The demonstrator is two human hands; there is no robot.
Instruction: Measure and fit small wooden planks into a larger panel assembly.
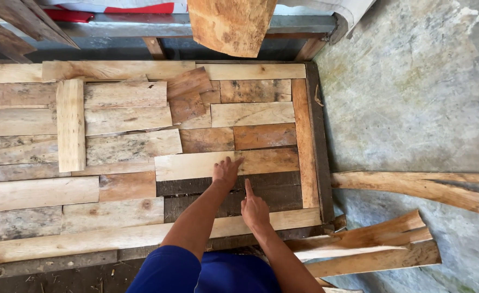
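Wooden slab (pixel 231 24) cut off above

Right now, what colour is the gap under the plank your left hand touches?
Dark brown, nearly black gap, head view.

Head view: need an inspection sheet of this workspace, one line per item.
Surface: wooden panel of patchwork boards lying on a grey concrete floor.
Job's things: pale plank beside a dark unfilled gap.
Clutter: loose upright board lying across the panel; split offcuts on the floor to the right.
Grippers: left hand flat on the pale plank; right hand pointing a finger over the gap, holding nothing.
Cables: nothing seen.
Surroundings: wood slab leaning at the top.
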